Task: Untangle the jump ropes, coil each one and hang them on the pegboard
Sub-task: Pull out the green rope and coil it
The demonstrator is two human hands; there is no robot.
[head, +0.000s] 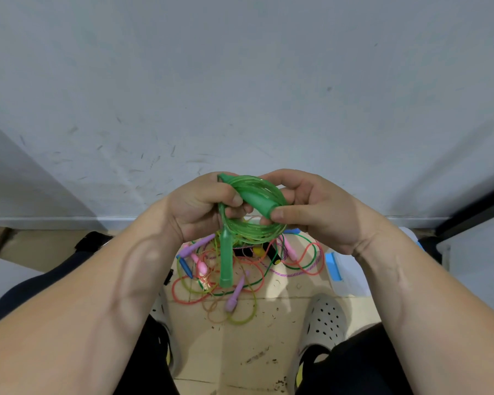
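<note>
Both hands are raised over the person's lap, in front of a scuffed grey wall [240, 81]. The left hand [203, 206] has its fingers curled round the coiled green jump rope [257, 233], with its thumb pressed on the upper green handle [254, 201]. The right hand [317, 212] pinches that handle's thick end between thumb and fingers (some loops pass under its fingers too). The second green handle [226, 260] hangs straight down from the coil, free of both hands.

Below, on the beige tiled floor [240, 352], lies the tangle of other ropes [234, 295]. Orange, yellow-green and green cords and a purple braided one loop over one another, with purple, pink, blue and black handles among them. The coil and the hanging handle hide the middle of that heap.

A grey perforated clog [325, 320] stands just right of the tangle. A clear plastic box with blue clips [345, 272] sits nearer the wall.

The forearms and dark-clad knees frame the heap on both sides. The baseboard [54, 220] closes its far edge, and a black bar [474, 215] slants in at the right. Between the feet, tiles speckled with dark crumbs run toward the person.
</note>
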